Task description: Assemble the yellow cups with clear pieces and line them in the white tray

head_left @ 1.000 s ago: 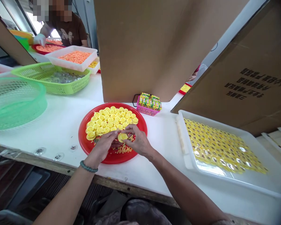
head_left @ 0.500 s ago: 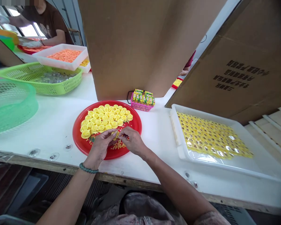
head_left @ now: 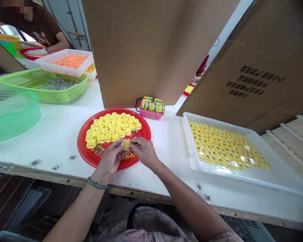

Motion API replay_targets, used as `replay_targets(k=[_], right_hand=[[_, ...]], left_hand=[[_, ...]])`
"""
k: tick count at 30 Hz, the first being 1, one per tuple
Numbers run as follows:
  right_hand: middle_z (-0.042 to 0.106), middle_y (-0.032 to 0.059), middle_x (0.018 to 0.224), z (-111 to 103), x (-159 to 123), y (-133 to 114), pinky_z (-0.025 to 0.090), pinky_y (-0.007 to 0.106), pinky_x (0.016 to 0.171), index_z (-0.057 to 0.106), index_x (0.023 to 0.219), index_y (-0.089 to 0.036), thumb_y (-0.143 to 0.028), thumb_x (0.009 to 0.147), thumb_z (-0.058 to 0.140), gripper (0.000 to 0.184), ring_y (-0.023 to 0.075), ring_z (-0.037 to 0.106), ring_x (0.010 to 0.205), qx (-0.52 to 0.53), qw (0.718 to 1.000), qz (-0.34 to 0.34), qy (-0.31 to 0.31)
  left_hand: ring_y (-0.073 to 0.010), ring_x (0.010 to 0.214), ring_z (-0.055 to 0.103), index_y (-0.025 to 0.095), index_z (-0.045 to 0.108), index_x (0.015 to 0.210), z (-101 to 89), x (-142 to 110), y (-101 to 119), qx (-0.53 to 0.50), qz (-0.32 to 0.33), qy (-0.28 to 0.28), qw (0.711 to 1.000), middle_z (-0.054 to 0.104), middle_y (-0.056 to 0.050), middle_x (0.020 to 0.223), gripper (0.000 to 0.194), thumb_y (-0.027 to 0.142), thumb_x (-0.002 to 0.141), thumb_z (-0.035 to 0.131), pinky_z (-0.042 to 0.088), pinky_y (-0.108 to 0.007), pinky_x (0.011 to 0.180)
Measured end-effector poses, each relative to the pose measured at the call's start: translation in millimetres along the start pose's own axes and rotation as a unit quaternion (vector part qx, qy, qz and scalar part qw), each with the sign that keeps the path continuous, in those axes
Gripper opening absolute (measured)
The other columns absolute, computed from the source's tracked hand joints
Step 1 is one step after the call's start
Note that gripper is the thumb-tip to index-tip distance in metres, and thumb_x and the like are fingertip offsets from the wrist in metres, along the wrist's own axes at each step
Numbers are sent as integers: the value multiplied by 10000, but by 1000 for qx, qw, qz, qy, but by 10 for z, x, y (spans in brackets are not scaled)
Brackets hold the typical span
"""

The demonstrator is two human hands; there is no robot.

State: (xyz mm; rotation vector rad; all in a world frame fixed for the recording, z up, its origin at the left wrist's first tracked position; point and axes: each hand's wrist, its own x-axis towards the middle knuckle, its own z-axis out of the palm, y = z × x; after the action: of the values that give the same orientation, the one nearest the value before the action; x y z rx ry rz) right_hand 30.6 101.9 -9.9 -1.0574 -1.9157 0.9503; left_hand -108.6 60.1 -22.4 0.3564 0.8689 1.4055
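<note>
Over the front of a red round tray [head_left: 84, 155], my left hand [head_left: 111, 157] pinches a small yellow round plastic piece [head_left: 126, 145] between thumb and fingers. My right hand [head_left: 144, 152] is closed in a pinch at the right side of that piece; whatever its fingertips hold is too small to make out. Many matching yellow round pieces [head_left: 107, 137] cover the back and left of the tray. Tiny yellowish bits [head_left: 130, 155] lie on the tray beneath my hands.
A pink basket of small boxes [head_left: 151, 114] stands behind the tray, against a cardboard panel [head_left: 151, 50]. To the right is a white tray [head_left: 192, 161] of yellow pieces. Green baskets [head_left: 65, 95] stand left. A co-worker [head_left: 47, 30] sits beyond them.
The yellow piece between my hands now shows more plainly, with my right fingers at its side. The view has shifted slightly. The co-worker leans lower, and a gloved hand is over the far red tray.
</note>
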Motion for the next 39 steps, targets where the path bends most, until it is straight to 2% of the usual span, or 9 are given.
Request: replay_targets(k=[4, 9, 12, 17, 20, 24, 32, 36, 39], right_hand=[[665, 18, 760, -18, -27, 15, 486, 245, 662, 681, 829, -188, -126, 781, 537, 164, 133, 602, 693, -70, 997, -32, -6], [673, -1, 735, -49, -15, 73, 480, 233, 620, 681, 812, -190, -138, 780, 544, 150, 125, 603, 641, -48, 998, 34, 35], [681, 19, 793, -79, 15, 87, 483, 248, 654, 691, 820, -184, -161, 790, 575, 121, 140, 614, 702, -63, 996, 23, 54], [662, 37, 839, -196, -1, -9, 469, 243, 730, 681, 870, -179, -155, 846, 539, 146, 136, 596, 800, -96, 990, -99, -30], [631, 38, 810, -278, -34, -67, 458, 249, 714, 656, 830, -175, -146, 866, 502, 160, 140, 579, 773, -164, 975, -123, -87], [618, 45, 835, -313, -70, -61, 451, 246, 683, 622, 825, -163, -142, 859, 502, 126, 143, 574, 755, -185, 974, -97, -86], [625, 15, 817, -229, -74, 104, 442, 240, 692, 610, 801, -189, -120, 828, 503, 129, 132, 581, 748, -157, 987, 8, 11], [624, 30, 842, -576, -243, 149, 437, 234, 706, 616, 816, -179, -92, 814, 498, 147, 132, 579, 765, -182, 983, -4, 4], [635, 25, 835, -1082, -594, 222, 439, 232, 690, 623, 889, -187, -152, 833, 504, 136, 131, 585, 743, -202, 975, 43, 79]], left_hand=[[-154, 827, 658, 145, 637, 908, 9, -11, -63, 18, -13, -12, 1000, 689, -48, 883, 206, 118, 710, 690, 560, -273, 762], [-127, 766, 660, 169, 630, 1017, 16, -26, -63, 36, -29, 10, 999, 687, -41, 894, 295, 119, 731, 676, 548, -205, 679], [-128, 735, 666, 175, 642, 1013, 15, -33, -47, 46, -34, 23, 998, 688, -33, 892, 299, 134, 722, 693, 547, -198, 658], [-146, 780, 667, 161, 671, 972, 18, -41, -39, 82, -41, -17, 996, 692, -59, 974, 284, 201, 698, 734, 563, -237, 707], [-155, 796, 666, 160, 682, 961, 36, -38, -51, 97, -42, -21, 994, 699, -64, 977, 299, 211, 675, 752, 571, -240, 690], [-162, 805, 666, 154, 686, 940, 60, -32, -65, 100, -54, -16, 993, 705, -63, 946, 297, 211, 658, 762, 572, -239, 666], [-180, 738, 674, 133, 683, 887, 72, -47, -59, 136, -19, 47, 989, 713, -65, 851, 285, 218, 630, 773, 575, -280, 667], [-152, 723, 666, 150, 676, 829, 99, -83, -42, 192, -18, 58, 979, 706, -25, 806, 281, 161, 572, 788, 565, -221, 644], [-137, 649, 663, 167, 667, 794, 136, -94, -30, 193, -32, 81, 977, 695, 3, 717, 285, 62, 543, 751, 557, -182, 591]])
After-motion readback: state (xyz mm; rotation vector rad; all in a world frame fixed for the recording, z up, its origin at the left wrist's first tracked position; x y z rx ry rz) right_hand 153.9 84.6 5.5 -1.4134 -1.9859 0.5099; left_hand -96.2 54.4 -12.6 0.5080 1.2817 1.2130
